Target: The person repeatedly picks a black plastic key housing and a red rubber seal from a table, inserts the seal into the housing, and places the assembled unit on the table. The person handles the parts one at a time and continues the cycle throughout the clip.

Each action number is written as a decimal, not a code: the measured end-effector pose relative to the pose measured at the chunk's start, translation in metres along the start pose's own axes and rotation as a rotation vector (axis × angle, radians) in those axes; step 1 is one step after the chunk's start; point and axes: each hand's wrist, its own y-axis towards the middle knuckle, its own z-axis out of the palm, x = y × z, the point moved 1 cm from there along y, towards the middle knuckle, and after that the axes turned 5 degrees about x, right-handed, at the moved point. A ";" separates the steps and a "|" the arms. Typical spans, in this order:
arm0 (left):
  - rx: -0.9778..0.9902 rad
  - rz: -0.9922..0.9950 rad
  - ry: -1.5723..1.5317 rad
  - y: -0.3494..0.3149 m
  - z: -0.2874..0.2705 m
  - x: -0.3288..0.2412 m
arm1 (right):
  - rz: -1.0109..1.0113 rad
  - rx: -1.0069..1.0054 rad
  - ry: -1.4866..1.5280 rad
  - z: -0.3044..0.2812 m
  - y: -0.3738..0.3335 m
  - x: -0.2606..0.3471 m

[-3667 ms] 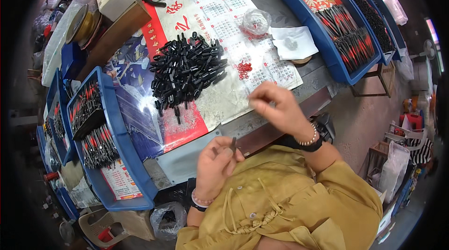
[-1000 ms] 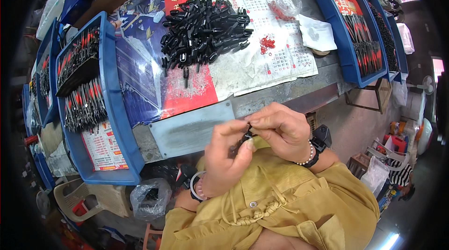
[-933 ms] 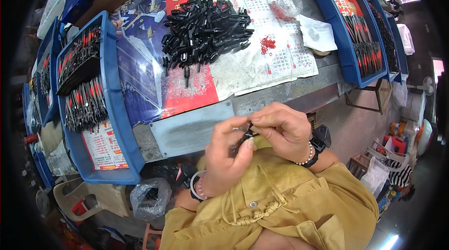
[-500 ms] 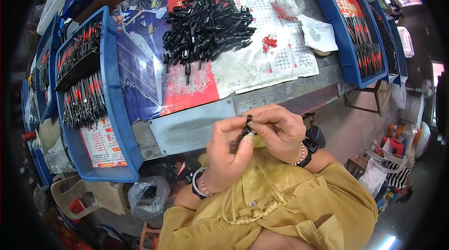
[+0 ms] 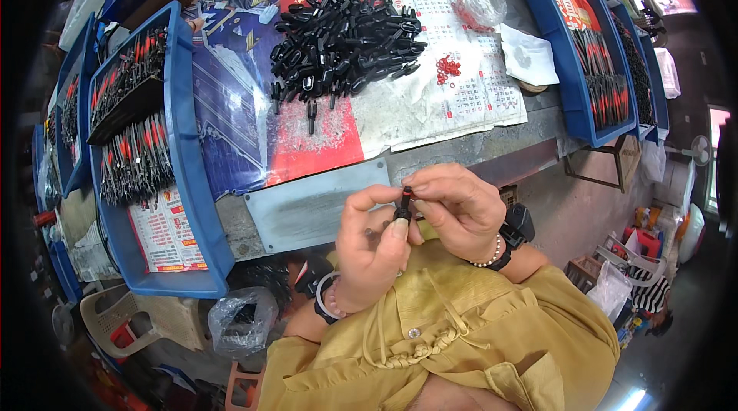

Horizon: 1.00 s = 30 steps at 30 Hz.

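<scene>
Between my hands, just in front of the bench edge, is a small black plastic part (image 5: 403, 207) standing nearly upright. A red ring (image 5: 407, 194) shows around its upper end. My left hand (image 5: 367, 242) is closed on the lower part of it, thumb in front. My right hand (image 5: 465, 211) pinches at its top, finger and thumb beside the red ring. Beyond them on the bench lies a heap of similar black parts (image 5: 338, 46). To the right of the heap are several loose red rings (image 5: 447, 68) on printed paper.
A grey metal plate (image 5: 319, 207) lies at the bench's front edge. Blue trays (image 5: 201, 203) of black-and-red pieces stand at left, with another blue tray (image 5: 542, 34) at right. A clear plastic bag (image 5: 484, 5) and a white cloth-like sheet (image 5: 529, 57) lie at back right.
The black part now stands more upright, its red ring in plain view. My left fingers have shifted slightly left and down; my right hand keeps its pinch at the top.
</scene>
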 end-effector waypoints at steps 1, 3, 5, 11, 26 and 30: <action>0.000 0.002 -0.003 0.000 0.000 0.001 | -0.004 0.017 -0.033 0.000 0.000 0.000; -0.003 0.010 -0.015 0.000 -0.001 0.002 | -0.026 0.005 -0.046 0.003 -0.001 0.001; -0.008 0.023 -0.037 -0.001 -0.001 0.003 | -0.018 -0.014 -0.048 0.006 -0.002 0.002; -0.052 0.033 -0.039 -0.002 -0.001 0.004 | 0.064 -0.036 0.024 0.013 -0.006 0.005; -0.104 -0.069 -0.234 0.000 -0.014 0.001 | 0.239 0.248 0.334 0.009 0.008 0.000; -0.104 -0.138 -0.311 0.005 -0.022 -0.001 | 0.158 0.220 0.207 0.017 0.015 -0.003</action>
